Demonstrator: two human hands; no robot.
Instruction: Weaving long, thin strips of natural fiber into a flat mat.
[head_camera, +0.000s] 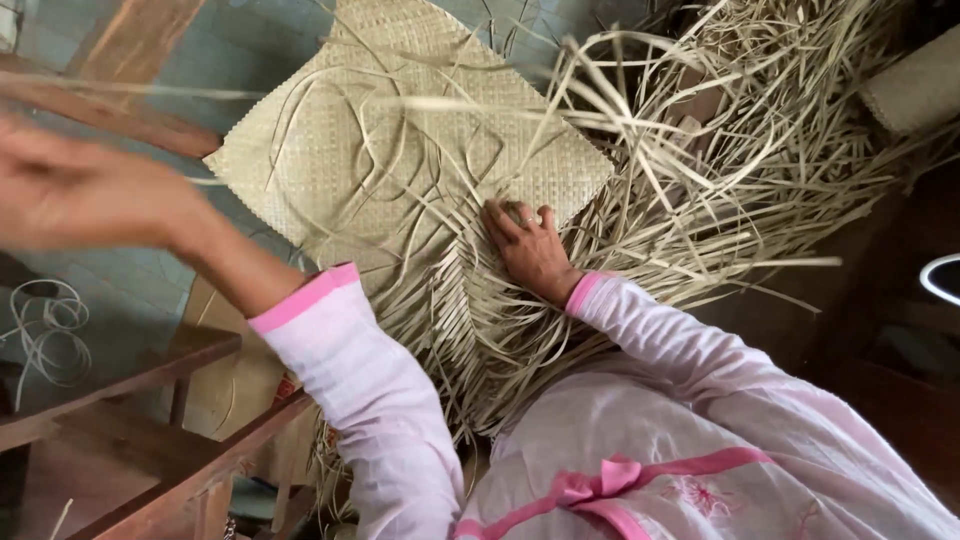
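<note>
blue floor; woven mat (400, 130); right hand (530, 245) flat on loose strips (700, 150)

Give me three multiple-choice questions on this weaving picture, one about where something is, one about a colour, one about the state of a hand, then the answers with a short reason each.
1. Where does the right hand rest?
A. On the woven mat's edge, among loose strips
B. On the wooden bench
C. On the coiled white cord

2. What colour are the cuffs of the sleeves?
A. Green
B. Pink
C. Black

3. How does the left hand look?
A. Pressed flat on the mat
B. Tucked into the lap
C. Raised off the mat and blurred

Answers:
1 A: the fingers lie where the woven mat meets the loose strips.
2 B: both pale sleeves end in a pink band.
3 C: it hangs at the left of the picture, smeared, with a thin blurred strip running from it across the mat; whether it grips that strip cannot be told.
</note>
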